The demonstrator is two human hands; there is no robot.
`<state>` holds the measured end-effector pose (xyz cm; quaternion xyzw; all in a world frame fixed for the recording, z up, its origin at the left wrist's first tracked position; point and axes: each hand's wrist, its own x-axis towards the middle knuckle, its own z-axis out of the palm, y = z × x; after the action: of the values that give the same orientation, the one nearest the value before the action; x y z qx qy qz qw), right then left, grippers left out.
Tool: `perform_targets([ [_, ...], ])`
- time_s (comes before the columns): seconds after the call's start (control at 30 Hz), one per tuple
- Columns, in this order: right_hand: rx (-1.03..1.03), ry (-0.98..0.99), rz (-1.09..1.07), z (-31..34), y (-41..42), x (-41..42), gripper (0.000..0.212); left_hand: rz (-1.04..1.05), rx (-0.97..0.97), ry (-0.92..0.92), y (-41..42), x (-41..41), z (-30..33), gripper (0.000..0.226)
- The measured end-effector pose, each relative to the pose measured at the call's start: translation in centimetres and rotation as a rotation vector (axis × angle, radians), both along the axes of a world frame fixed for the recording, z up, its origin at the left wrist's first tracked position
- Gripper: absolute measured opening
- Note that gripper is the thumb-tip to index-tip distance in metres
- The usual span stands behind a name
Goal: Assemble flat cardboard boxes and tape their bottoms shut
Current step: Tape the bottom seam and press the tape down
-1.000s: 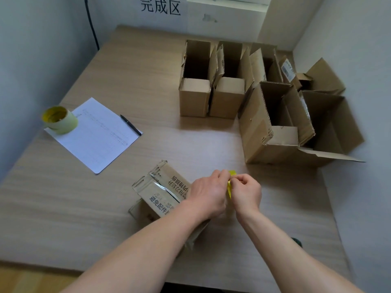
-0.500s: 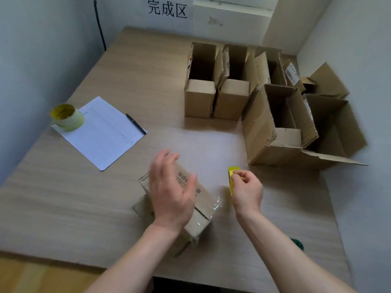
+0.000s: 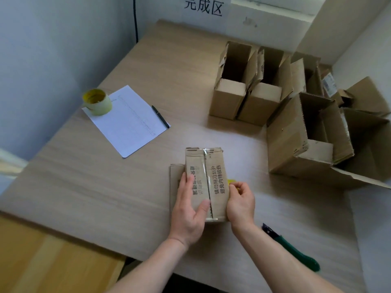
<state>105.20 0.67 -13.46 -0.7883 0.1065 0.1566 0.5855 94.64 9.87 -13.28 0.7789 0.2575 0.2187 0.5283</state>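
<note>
Head view: box (image 3: 204, 182), taped bottom up, runs lengthwise away from the person on a wooden table (image 3: 105, 187); left hand (image 3: 188, 210) grasps it, right hand (image 3: 241, 203) pinches something yellow beside it; white walls.

Yellow object (image 3: 231, 181): mostly hidden behind right hand (image 3: 241, 203), identity unclear. Large open carton (image 3: 296, 149): right flap cut by frame edge. Printed sheet (image 3: 129, 121): text too small to read.
</note>
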Motion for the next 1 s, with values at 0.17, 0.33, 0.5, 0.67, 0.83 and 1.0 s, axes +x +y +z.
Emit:
perform_targets([
  [0.17, 0.158, 0.048, -0.095, 0.2, 0.4, 0.1, 0.014, 0.159, -0.201, -0.122, -0.9, 1.3, -0.6, 0.051],
  [0.33, 0.184, 0.048, -0.153, -0.2, 0.4, 0.0, 0.019, 0.052, 0.119, -0.069, 0.1, 0.8, -1.2, 0.06],
  [0.5, 0.102, 0.037, -0.154, -0.5, 0.3, -0.3, 0.016, -0.021, 0.186, 0.037, 0.9, 0.6, -0.6, 0.079],
  [0.67, 0.038, 0.026, -0.157, -0.3, 0.3, -0.5, 0.011, -0.109, 0.117, 0.127, 1.5, 0.8, -0.3, 0.093],
  [0.83, 0.001, 0.036, -0.318, 0.0, -1.9, -0.2, 0.012, -0.592, 0.344, 0.406, 8.5, 2.7, 3.6, 0.092],
  [1.0, -0.073, -0.038, -0.46, 0.2, -6.3, 1.2, 0.006, -0.516, 0.744, 0.711, 7.1, 5.4, 7.1, 0.083],
])
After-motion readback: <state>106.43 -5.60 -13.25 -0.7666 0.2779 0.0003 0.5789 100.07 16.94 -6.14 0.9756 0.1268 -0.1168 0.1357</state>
